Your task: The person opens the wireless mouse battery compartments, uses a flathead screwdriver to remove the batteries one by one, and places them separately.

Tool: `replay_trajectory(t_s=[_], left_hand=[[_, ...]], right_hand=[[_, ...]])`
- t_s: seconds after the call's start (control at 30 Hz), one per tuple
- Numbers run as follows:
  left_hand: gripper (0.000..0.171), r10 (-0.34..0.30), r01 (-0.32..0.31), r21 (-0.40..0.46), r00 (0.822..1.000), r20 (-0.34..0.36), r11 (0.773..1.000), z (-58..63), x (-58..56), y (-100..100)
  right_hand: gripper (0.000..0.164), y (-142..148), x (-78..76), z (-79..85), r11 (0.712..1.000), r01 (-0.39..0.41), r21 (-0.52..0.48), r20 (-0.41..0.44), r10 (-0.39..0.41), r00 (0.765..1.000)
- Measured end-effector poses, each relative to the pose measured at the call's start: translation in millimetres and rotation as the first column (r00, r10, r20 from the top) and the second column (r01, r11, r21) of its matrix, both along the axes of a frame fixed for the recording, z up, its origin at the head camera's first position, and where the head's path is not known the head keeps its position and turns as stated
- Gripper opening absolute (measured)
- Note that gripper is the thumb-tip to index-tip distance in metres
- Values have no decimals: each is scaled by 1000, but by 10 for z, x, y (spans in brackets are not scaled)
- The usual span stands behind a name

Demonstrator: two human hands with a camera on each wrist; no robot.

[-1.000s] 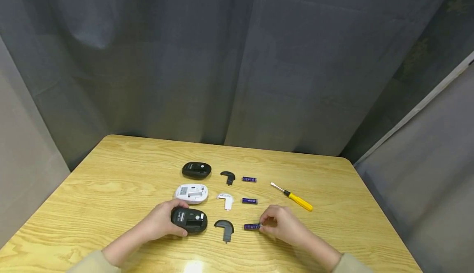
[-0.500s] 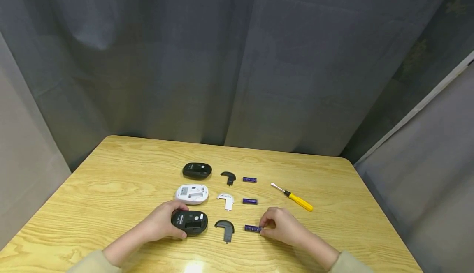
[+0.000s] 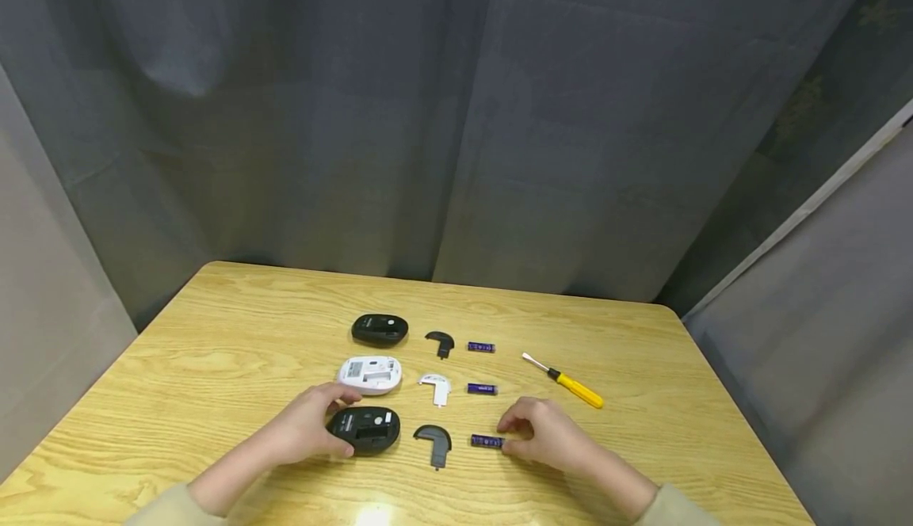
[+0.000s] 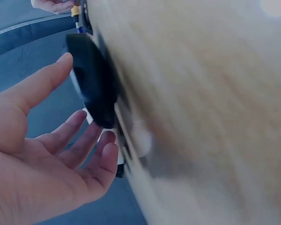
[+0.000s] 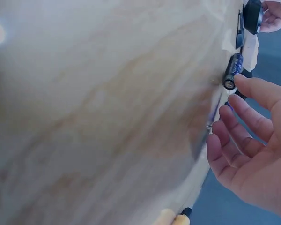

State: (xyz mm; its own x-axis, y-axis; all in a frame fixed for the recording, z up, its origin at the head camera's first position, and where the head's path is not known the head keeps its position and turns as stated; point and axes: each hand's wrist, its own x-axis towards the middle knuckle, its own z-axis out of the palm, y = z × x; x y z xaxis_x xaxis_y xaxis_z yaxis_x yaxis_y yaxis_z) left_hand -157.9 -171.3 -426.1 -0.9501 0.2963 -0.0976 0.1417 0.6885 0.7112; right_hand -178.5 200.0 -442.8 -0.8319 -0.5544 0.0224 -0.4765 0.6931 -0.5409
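Bottom-up on the table (image 3: 214, 352), the nearest black computer mouse (image 3: 365, 430) shows its exposed battery slot. My left hand (image 3: 303, 428) lies around its left end with thumb and fingers spread; in the left wrist view the thumb is close to the mouse (image 4: 91, 77), and contact is unclear. A purple battery (image 3: 487, 441) lies on the wood by my right hand (image 3: 545, 433). The right wrist view has the thumb at the end of this battery (image 5: 232, 71), the other fingers spaced away from it. Between the hands sits a black battery cover (image 3: 437, 444).
Farther back are a white mouse (image 3: 370, 375) with a white cover (image 3: 437, 388) and a battery (image 3: 482, 389). Behind them lie another black mouse (image 3: 380, 329), black cover (image 3: 441, 343) and battery (image 3: 481, 347). A yellow-handled screwdriver (image 3: 571, 384) is at right.
My left fingers have loosened and drawn slightly left off the black mouse. My right fingers have parted from the battery, which has shifted very slightly towards me.
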Motion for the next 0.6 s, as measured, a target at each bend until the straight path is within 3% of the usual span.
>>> replay_trajectory(t_s=[0.23, 0.4, 0.5, 0.6], left_hand=[[49, 30, -33, -76, 999, -40, 997, 219, 44, -3], [48, 40, -55, -123, 992, -120, 991, 416, 65, -53], [50, 40, -73, -151, 977, -211, 986, 516, 79, -114], [49, 42, -104, -171, 943, -331, 980, 587, 87, -186]], right_hand=[[18, 39, 14, 218, 1000, -10, -21, -67, 9, 998], [20, 96, 54, 418, 999, 31, -32, -120, -34, 992], [23, 148, 84, 528, 998, 48, -47, -176, -55, 983], [27, 202, 116, 634, 994, 66, -82, -257, -85, 963]])
